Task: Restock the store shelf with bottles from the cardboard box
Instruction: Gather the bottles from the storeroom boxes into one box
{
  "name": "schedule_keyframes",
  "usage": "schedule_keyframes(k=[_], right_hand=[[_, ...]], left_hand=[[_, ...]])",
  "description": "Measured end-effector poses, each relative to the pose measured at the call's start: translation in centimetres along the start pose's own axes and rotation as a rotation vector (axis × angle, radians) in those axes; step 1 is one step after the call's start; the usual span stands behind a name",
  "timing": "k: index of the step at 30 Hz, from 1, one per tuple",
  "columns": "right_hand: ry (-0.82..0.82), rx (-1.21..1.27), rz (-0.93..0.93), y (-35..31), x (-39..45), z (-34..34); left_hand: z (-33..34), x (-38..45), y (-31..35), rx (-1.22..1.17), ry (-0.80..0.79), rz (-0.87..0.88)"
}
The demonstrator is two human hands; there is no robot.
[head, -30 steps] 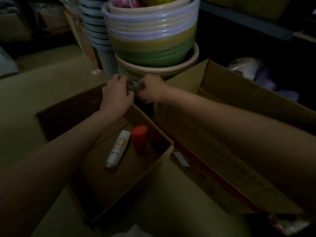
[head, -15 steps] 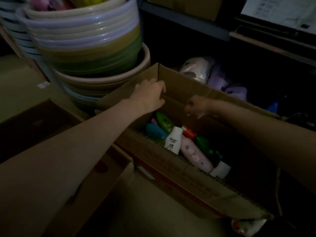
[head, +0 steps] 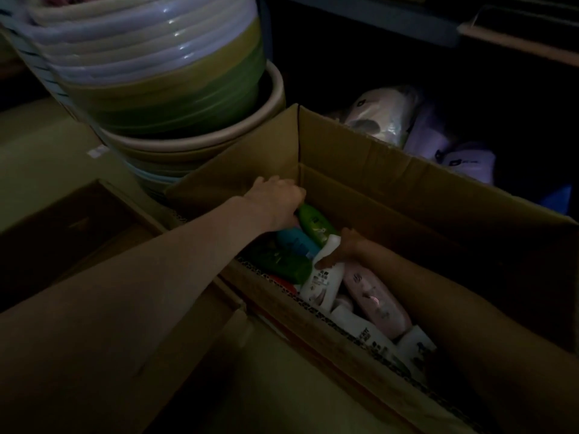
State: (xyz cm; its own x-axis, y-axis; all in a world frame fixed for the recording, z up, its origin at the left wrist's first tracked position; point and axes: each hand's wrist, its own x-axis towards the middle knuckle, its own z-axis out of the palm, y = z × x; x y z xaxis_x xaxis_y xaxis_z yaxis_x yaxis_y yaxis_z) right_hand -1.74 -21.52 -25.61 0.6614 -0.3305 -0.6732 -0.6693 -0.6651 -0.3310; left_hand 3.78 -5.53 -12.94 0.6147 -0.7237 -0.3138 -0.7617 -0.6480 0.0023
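The left hand [head: 275, 202] is gripping a green plastic bottle [head: 316, 223] while the right hand [head: 340, 250] is pinching a white plastic bottle [head: 322, 281], likely lifting both from the open brown cardboard box [head: 391, 183] for shelving.

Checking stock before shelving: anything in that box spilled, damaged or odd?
No spill or damage shows. The bottles, such as the pink bottle, lie jumbled on their sides in the cardboard box. The dim light hides detail.

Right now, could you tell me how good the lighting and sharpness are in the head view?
Head view: very dim, the shelf area at upper right nearly black; the stacked basins are motion-smeared, with small glare streaks; the left hand on a green bottle and the right hand gripping a white bottle in the cardboard box are readable but soft.
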Motion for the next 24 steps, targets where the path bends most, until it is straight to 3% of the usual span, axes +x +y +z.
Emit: schedule_keyframes(k=[4,9,14,16,19,21,24], right_hand=[[-0.05,0.192,-0.077,0.5,-0.1,-0.2],[-0.086,0.212,-0.202,-0.2,-1.7,-1.0],[0.146,0.014,-0.313,-2.6,-5.2,-4.0],[0.287,0.047,-0.361,-3.5,-7.0,-6.1],[0.488,0.105,-0.505,-5.9,-11.3,-9.5],[0.539,0.118,-0.669,-9.0,-14.8,-11.7],[0.618,0.159,-0.904,-14.7,-19.9,-13.5]], left_hand=[[1.3,0.3,1.0,-0.028,0.001,0.035],[1.7,0.2,1.4,-0.1,-0.026,0.021],[1.6,-0.4,1.7,-0.118,0.035,0.004],[1.5,-0.7,1.3,-0.291,0.059,-0.045],[0.0,-1.4,0.3,-0.816,0.089,-0.107],[-1.9,-2.2,-0.4,-1.06,0.255,-0.046],[-5.3,-5.1,-2.5,-1.244,0.684,-0.08]])
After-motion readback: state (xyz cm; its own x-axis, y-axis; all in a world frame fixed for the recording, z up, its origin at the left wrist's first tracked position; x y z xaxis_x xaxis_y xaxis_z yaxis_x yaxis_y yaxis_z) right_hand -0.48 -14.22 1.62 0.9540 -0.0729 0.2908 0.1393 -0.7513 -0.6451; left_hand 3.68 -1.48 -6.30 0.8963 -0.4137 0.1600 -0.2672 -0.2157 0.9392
